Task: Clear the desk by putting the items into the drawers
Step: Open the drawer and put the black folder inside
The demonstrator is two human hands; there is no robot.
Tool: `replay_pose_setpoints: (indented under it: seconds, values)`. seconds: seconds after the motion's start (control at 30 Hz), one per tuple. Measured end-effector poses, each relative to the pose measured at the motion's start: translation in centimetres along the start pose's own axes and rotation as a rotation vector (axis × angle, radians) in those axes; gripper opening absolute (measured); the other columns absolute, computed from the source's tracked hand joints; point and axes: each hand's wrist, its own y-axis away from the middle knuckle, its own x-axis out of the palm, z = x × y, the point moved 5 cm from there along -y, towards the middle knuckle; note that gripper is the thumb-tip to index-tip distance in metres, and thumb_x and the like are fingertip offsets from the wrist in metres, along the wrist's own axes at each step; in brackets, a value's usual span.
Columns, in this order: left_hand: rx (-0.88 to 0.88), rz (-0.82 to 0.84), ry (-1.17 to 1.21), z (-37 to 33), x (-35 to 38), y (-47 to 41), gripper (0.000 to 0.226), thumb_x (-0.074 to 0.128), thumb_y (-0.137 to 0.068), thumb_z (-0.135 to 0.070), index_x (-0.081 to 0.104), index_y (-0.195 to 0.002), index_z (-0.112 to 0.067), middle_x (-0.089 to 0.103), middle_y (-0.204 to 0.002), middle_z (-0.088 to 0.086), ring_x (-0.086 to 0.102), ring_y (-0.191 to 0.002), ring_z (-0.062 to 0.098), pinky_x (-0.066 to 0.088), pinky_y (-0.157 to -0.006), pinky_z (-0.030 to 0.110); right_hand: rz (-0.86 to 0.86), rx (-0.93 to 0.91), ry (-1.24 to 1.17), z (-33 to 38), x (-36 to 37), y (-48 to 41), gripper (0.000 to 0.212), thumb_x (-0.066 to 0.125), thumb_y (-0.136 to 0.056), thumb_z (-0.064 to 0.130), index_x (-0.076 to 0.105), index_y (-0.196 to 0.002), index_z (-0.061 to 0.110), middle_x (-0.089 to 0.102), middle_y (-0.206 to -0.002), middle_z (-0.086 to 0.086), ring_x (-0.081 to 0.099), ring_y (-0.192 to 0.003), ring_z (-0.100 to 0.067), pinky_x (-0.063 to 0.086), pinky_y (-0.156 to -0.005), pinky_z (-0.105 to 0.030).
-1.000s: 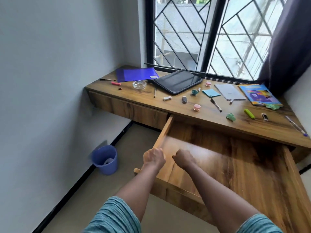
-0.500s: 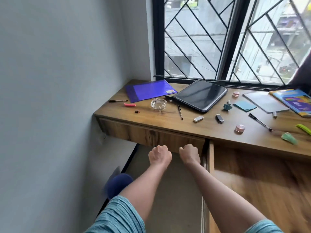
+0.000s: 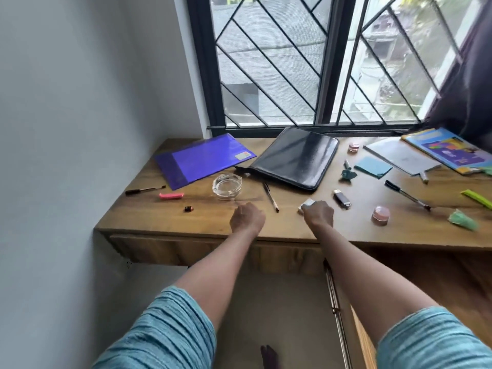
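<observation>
Two hands are held over the desk [image 3: 159, 218]: the left hand [image 3: 247, 218] is curled, nothing seen in it; the right hand [image 3: 318, 215] is curled over a white block [image 3: 306, 204], grip undeterminable. Pickup is judged underway; next, the block must be pinched and carried to the open drawer [image 3: 431, 275] below the right hand.

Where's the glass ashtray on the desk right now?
In the head view, the glass ashtray sits left of centre on the desk, just in front of the purple folder, left of the black pen and beyond the left hand.
</observation>
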Motion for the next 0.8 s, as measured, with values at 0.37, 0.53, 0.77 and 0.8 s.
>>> replay_pose_setpoints:
  seconds: [0.37, 0.53, 0.77, 0.8]
  values:
    - [0.105, 0.235, -0.06, -9.8, -0.9, -20.7, 0.041, 0.041, -0.095, -0.018, 0.05, -0.128, 0.004, 0.051, -0.134, 0.023, 0.05, -0.123, 0.035, 0.04, -0.1, 0.034, -0.05, 0.192, -0.038, 5.9, 2.3, -18.5, 0.042, 0.055, -0.087, 0.017, 0.051, -0.124, -0.001, 0.048, -0.131, -0.026, 0.049, -0.118, -0.038, 0.041, -0.096, -0.035]
    - [0.033, 0.347, -0.006, -12.4, 0.5, -27.8, 0.057, 0.062, -0.087, -0.038, 0.052, -0.128, 0.001, 0.056, -0.132, 0.017, 0.052, -0.121, 0.031, 0.042, -0.092, 0.031, -0.077, 0.318, -0.015, 6.8, 3.7, -25.0, 0.055, 0.051, -0.09, 0.013, 0.03, -0.136, -0.007, 0.029, -0.14, -0.031, 0.036, -0.128, -0.042, 0.031, -0.107, -0.039]
    - [-0.082, 0.499, 0.168, -12.1, 3.5, -31.9, 0.068, 0.081, -0.071, -0.038, 0.059, -0.118, 0.006, 0.063, -0.108, 0.012, 0.059, -0.099, 0.024, 0.043, -0.082, 0.028, -0.099, 0.566, -0.083, 6.0, 4.2, -30.0, 0.065, 0.063, -0.088, 0.02, 0.029, -0.134, -0.011, 0.03, -0.139, -0.029, 0.033, -0.129, -0.041, 0.029, -0.108, -0.042]
    - [-0.098, 0.518, 0.193, -12.0, 3.7, -32.3, 0.064, 0.081, -0.071, -0.034, 0.059, -0.115, 0.007, 0.062, -0.103, 0.011, 0.059, -0.096, 0.024, 0.042, -0.08, 0.028, -0.075, 0.6, -0.109, 5.9, 4.1, -30.5, 0.069, 0.066, -0.086, 0.023, 0.031, -0.135, -0.01, 0.03, -0.141, -0.029, 0.032, -0.13, -0.041, 0.028, -0.108, -0.044]
